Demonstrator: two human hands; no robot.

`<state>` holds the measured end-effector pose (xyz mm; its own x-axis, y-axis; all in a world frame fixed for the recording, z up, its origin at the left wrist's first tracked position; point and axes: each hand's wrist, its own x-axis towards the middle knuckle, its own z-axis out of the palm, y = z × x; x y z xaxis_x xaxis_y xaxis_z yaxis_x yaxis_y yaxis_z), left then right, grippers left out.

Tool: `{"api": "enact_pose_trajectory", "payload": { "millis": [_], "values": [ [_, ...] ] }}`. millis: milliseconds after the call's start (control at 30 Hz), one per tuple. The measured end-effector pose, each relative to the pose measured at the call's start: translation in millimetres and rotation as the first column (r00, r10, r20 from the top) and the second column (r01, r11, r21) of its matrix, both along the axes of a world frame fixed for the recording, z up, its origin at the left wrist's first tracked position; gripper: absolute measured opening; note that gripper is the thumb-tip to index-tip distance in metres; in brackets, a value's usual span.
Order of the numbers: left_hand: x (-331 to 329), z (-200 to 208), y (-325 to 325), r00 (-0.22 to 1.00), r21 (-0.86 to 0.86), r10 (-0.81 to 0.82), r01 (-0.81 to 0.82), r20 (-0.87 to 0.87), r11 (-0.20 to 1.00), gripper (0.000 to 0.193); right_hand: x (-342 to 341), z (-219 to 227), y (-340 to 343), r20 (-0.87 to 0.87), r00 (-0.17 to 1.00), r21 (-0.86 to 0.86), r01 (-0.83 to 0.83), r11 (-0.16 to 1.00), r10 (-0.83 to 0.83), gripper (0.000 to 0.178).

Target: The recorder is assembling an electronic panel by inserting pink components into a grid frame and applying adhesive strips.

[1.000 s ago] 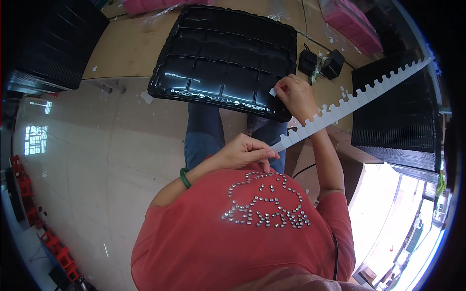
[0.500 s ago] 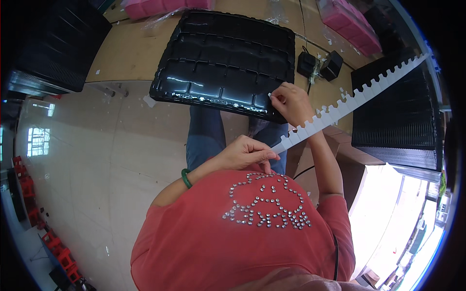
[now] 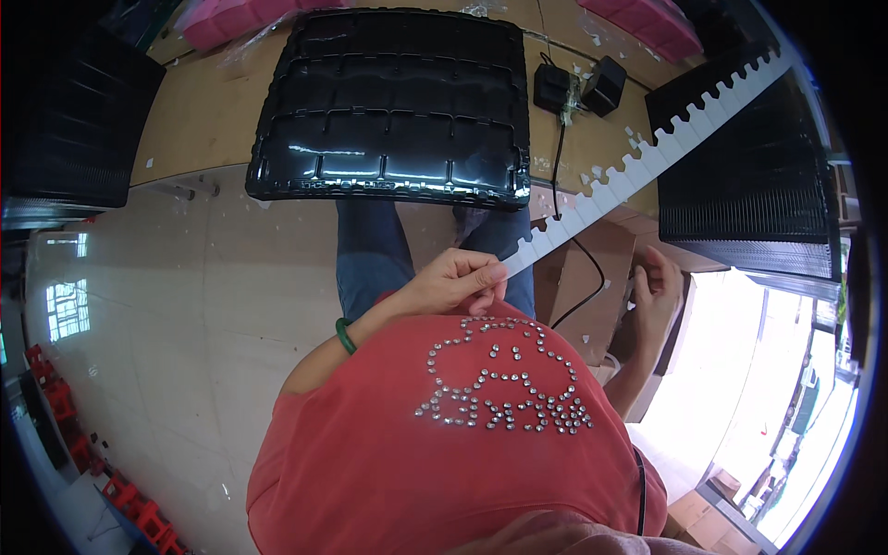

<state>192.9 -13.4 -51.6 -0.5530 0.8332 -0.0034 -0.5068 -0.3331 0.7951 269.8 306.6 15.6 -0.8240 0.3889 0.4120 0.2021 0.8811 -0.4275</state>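
My left hand (image 3: 460,280) pinches the lower end of a long white strip (image 3: 638,176) with a notched edge, like a strip of label backing. The strip slants up to the right, its far end over the stacked black trays. Beyond it, a shiny black plastic tray (image 3: 393,120) with moulded ridges lies at the table edge, overhanging it toward me, with neither hand on it. My right hand (image 3: 657,296) is off to the right beside a cardboard box, fingers apart and apparently holding nothing.
Tall stacks of black trays stand at the left (image 3: 79,120) and right (image 3: 749,185). Black power adapters (image 3: 578,85) with a cable sit on the wooden table (image 3: 199,120), near white paper scraps. Pink blocks (image 3: 647,23) lie at the back. A cardboard box (image 3: 592,287) stands below.
My right hand has left the black tray's near right corner and moved down to the right. The white strip stays in my left hand. The whole view has shifted slightly.
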Motion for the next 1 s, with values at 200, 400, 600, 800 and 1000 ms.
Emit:
{"api": "enact_pose_trajectory", "payload": {
  "millis": [200, 400, 600, 800, 1000],
  "values": [
    [2.0, -0.7, 3.1, 0.988, 0.038, -0.093, 0.088, 0.123, 0.995, 0.039, -51.6, -9.5, -86.9, -0.057, 0.77, -0.939, -0.258, 0.229, 0.635, 0.017],
    [2.9, -4.1, 2.3, 0.984, 0.088, -0.069, 0.055, 0.164, 0.995, 0.039, -71.3, -33.9, -91.6, -0.199, 0.697, -0.967, -0.254, -0.022, 0.689, 0.013],
    [5.2, -6.3, -6.5, 0.996, 0.037, 0.088, -0.089, 0.017, 0.995, 0.035, -92.2, -6.3, -76.0, -0.101, 0.846, -0.902, -0.3, 0.311, 0.524, 0.019],
    [0.5, -4.2, -9.9, 0.987, -0.061, 0.091, -0.1, -0.132, 0.993, 0.034, -228.5, 28.4, -72.1, 0.023, 0.772, -0.393, -0.577, 0.716, 0.635, 0.026],
    [0.0, -3.3, -12.7, 0.985, -0.049, 0.13, -0.136, -0.113, 0.989, 0.036, -368.0, 3.9, -86.9, 0.109, 0.775, 0.086, -0.631, 0.771, 0.623, 0.023]
  ]
}}
